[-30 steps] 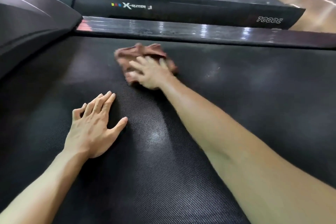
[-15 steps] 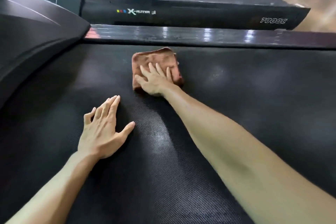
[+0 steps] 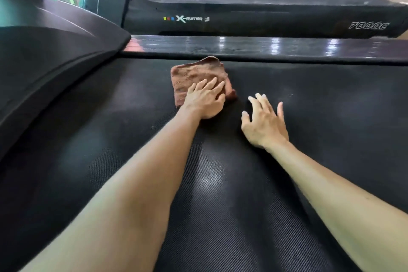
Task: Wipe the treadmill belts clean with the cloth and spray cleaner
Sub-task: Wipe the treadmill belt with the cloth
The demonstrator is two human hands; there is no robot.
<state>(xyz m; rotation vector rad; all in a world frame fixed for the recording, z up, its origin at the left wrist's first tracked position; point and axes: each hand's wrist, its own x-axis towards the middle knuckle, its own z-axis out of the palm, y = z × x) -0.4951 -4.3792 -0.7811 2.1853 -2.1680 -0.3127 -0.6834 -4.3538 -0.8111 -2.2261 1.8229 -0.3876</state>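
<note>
Strokes need even pressure: left hand (image 3: 204,100) fingers flat on folded brown cloth (image 3: 194,77), right hand (image 3: 263,123) fingers splayed beside it over black textured treadmill belt (image 3: 220,205).

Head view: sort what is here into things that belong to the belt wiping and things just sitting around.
In the job: cloth; left hand flat on it; right hand, open beside it; treadmill belt.
Just around: glossy side rail; neighbouring treadmill; motor cover. No spray cleaner shows.
</note>
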